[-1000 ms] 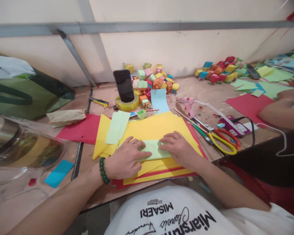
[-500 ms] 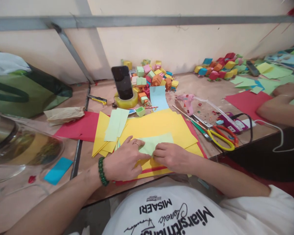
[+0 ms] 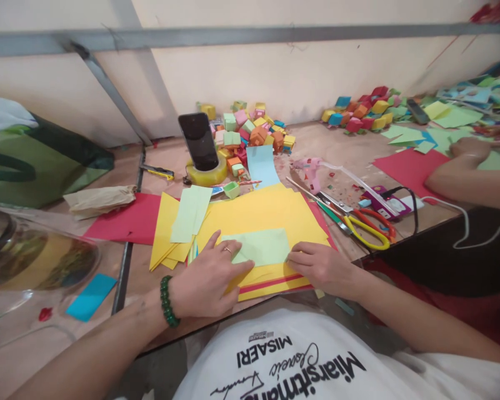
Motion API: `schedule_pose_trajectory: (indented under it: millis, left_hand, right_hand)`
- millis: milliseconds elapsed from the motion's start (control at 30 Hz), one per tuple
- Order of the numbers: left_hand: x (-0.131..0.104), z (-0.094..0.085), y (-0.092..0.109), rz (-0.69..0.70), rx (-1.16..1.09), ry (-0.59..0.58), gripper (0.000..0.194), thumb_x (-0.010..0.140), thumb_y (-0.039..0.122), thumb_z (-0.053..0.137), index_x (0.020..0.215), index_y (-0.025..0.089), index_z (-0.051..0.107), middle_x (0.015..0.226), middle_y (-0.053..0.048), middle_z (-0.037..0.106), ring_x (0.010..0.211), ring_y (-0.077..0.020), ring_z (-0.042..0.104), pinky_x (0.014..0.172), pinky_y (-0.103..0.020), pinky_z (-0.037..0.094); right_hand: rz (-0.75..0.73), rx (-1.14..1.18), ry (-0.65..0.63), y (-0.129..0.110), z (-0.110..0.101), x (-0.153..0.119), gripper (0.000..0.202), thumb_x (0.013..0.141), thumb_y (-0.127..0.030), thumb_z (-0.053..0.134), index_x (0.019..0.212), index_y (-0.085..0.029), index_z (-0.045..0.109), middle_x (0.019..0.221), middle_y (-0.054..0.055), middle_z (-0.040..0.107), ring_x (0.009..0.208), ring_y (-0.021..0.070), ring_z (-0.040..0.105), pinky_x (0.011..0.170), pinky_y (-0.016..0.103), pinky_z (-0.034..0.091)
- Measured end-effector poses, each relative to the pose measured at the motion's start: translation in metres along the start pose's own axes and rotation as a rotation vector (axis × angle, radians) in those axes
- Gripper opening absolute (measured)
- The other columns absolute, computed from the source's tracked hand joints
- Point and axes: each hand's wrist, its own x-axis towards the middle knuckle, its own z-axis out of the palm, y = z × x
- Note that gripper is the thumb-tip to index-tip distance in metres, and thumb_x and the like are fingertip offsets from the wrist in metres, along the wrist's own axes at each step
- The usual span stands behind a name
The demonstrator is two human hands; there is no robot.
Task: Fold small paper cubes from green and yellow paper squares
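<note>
Right hand [image 3: 325,268] has moved out from the middle of the near edge to the right-hand end of the light green paper [image 3: 269,247] since the last frame; left hand [image 3: 212,278] has stayed put at the left end. Green paper lies on the yellow sheets [image 3: 260,211], between the hands, and they sit on a red sheet [image 3: 323,222] on the tabletop [image 3: 316,145]. Left fingers are spread wide, index stretched out with its tip on the paper near the close edge. Right fingers are bunched narrow at the near right corner; can't tell whether they pinch it or just press, thumb is hidden. Step in hand reads as working along the near edge: left anchors, right smooths or lines it up. Can't tell if there's a fold there. Next move calls for steady left-hand pressure and a light right-hand touch, ends kept level; thin paper will probably skew or wrinkle if the anchor slips, and the loose sheets underneath could slide too. Two pale green strips [image 3: 189,216] lie on the yellow sheets' left side; scissors [image 3: 370,236] and pink glue gun [image 3: 312,175] are off to the right, well apart from the paper.
</note>
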Motion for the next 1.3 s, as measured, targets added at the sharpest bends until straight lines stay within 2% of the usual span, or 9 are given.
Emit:
schedule_pose_trajectory:
  millis: [167,433,567,667,767,900,1000,1133,1300]
  left_hand:
    - [-0.012,-0.005,0.011,-0.055,0.097,0.059,0.029,0.078,0.020,0.051,0.102,0.020,0.068,0.103,-0.013,0.064,0.107,-0.0302,0.058,0.104,-0.059,0.035]
    - [-0.048,0.021,0.001,-0.135,0.149,0.124,0.034,0.089,0.021,0.042,0.114,0.022,0.064,0.124,-0.012,0.062,0.119,-0.0295,0.054,0.105,-0.059,0.034]
    - [-0.047,0.024,0.002,-0.144,0.159,0.144,0.034,0.091,0.021,0.039,0.114,0.021,0.065,0.123,-0.015,0.062,0.118,-0.0300,0.055,0.102,-0.059,0.037]
    - [-0.044,0.023,0.003,-0.141,0.153,0.139,0.032,0.091,0.021,0.041,0.112,0.021,0.065,0.123,-0.015,0.062,0.118,-0.0298,0.055,0.103,-0.060,0.036]
    - [-0.041,0.023,0.004,-0.140,0.145,0.136,0.027,0.090,0.022,0.045,0.107,0.020,0.065,0.125,-0.015,0.060,0.119,-0.0299,0.054,0.104,-0.061,0.035]
    - [-0.040,0.027,0.005,-0.150,0.130,0.188,0.025,0.090,0.021,0.046,0.106,0.020,0.065,0.123,-0.016,0.061,0.114,-0.0299,0.057,0.100,-0.059,0.040]
    - [-0.041,0.028,0.004,-0.210,0.076,0.321,0.041,0.087,0.025,0.053,0.127,0.021,0.053,0.127,-0.015,0.059,0.115,-0.0288,0.055,0.099,-0.052,0.042]
    - [-0.039,0.020,0.000,-0.289,0.030,0.545,0.070,0.083,0.030,0.057,0.145,0.019,0.026,0.128,-0.013,0.059,0.118,-0.0281,0.053,0.104,-0.050,0.035]
    - [-0.035,0.013,0.004,-0.066,0.158,0.647,0.045,0.087,0.006,0.044,0.129,0.021,0.049,0.085,0.000,0.070,0.089,-0.0175,0.063,0.105,-0.043,0.029]
  right_hand:
    - [-0.095,0.003,-0.029,0.003,0.003,-0.003,0.029,0.098,-0.014,0.035,0.093,-0.014,0.064,0.085,0.008,0.064,0.083,0.0183,0.055,0.070,0.032,0.051]
    - [-0.030,0.057,0.118,0.009,0.014,-0.016,0.030,0.092,-0.007,0.034,0.090,-0.016,0.063,0.086,0.008,0.067,0.080,0.0169,0.058,0.067,0.030,0.052]
    - [0.114,0.083,0.165,0.002,-0.009,0.002,0.032,0.087,-0.004,0.036,0.077,-0.019,0.062,0.086,0.008,0.068,0.078,0.0168,0.059,0.067,0.030,0.051]
    - [0.320,0.037,0.167,0.000,-0.023,0.026,0.021,0.089,-0.015,0.044,0.096,-0.018,0.064,0.101,0.011,0.068,0.094,0.0227,0.061,0.079,0.038,0.051]
    - [0.525,0.085,-0.012,0.008,-0.020,0.046,0.039,0.081,-0.033,0.065,0.115,-0.016,0.060,0.105,0.012,0.067,0.099,0.0266,0.062,0.079,0.038,0.050]
    - [0.655,0.295,-0.137,0.024,-0.005,0.057,0.032,0.075,-0.028,0.072,0.105,-0.020,0.064,0.083,0.002,0.067,0.073,0.0173,0.063,0.064,0.028,0.047]
    - [0.498,0.400,0.000,0.024,-0.005,0.058,0.006,0.078,-0.020,0.066,0.083,-0.019,0.063,0.073,-0.001,0.064,0.065,0.0128,0.059,0.061,0.025,0.046]
    - [0.041,0.427,0.344,0.011,-0.023,0.059,0.010,0.086,-0.014,0.055,0.078,-0.019,0.057,0.079,0.002,0.067,0.074,0.0126,0.062,0.067,0.025,0.050]
    - [-0.213,0.105,0.525,-0.003,-0.039,0.058,0.018,0.086,-0.003,0.049,0.085,-0.019,0.057,0.094,0.007,0.072,0.091,0.0172,0.063,0.079,0.033,0.054]
